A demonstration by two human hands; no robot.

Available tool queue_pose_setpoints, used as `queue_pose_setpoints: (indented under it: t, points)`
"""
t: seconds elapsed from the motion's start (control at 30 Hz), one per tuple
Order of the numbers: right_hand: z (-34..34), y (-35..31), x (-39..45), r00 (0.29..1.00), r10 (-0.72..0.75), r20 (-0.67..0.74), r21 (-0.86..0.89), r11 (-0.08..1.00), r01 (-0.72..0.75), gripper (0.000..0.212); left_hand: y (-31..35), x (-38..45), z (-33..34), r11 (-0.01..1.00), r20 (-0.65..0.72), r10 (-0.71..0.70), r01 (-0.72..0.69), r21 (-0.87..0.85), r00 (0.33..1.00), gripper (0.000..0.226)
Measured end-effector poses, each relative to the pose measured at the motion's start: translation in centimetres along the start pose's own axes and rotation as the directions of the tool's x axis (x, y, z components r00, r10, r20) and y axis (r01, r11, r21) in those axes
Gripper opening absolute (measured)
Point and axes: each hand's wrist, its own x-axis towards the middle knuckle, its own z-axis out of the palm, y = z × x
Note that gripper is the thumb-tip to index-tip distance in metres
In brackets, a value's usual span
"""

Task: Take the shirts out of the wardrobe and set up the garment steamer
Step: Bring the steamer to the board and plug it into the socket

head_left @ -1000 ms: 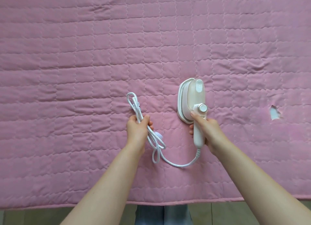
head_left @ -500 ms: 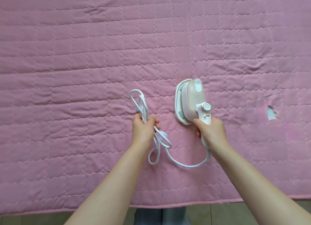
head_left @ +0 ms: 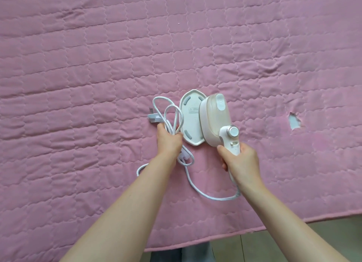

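- Your right hand (head_left: 242, 160) is wrapped around the handle of the pale pink handheld garment steamer (head_left: 215, 119), holding it tilted above the pink quilted bed cover (head_left: 98, 56)
- The steamer's long axis runs from your right hand up and slightly left, away from you, with its head at the far end
- A white oval plastic base plate (head_left: 191, 119) lies just left of the steamer head, its underside with grey pads facing up; whether the two touch is hidden
- Your left hand (head_left: 169, 142) clutches a loose bundle of white braided power cord (head_left: 170, 115), touching the plate's left edge
- The white plug (head_left: 153, 118) sticks out left of that hand, so your left hand is the nearer one for plugging in
- The cord trails below both hands to the handle's tail
- No shirts are visible
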Motion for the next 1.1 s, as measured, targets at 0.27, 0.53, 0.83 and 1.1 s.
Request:
queue_pose_setpoints:
  t: [0.27, 0.53, 0.83, 1.1]
  points:
    - [-1.0, 0.1, 0.3, 0.999, 0.033, -0.022, 0.026, 0.999, -0.033, 0.022, 0.4, 0.2, 1.3, 0.997, -0.014, -0.067, 0.067, 0.028, 0.998, 0.036]
    - [-2.2, -0.4, -0.9, 0.999, 0.004, -0.04, 0.012, 1.0, -0.004, 0.024, -0.3, -0.4, 0.2, 0.973, 0.161, -0.122, 0.15, -0.174, 0.979, 0.038]
    - [-2.2, -2.4, -2.6, 0.999, -0.038, -0.028, 0.003, 0.999, 0.038, 0.024, 0.0, -0.9, -1.1, 0.939, 0.154, -0.107, 0.151, -0.311, 0.982, 0.013]
    - [-1.8, -2.5, -4.6, 0.999, -0.047, -0.024, -0.011, 0.999, 0.047, 0.023, -0.8, -1.9, -2.2, 0.959, 0.134, -0.064, 0.098, -0.265, 0.989, 0.009]
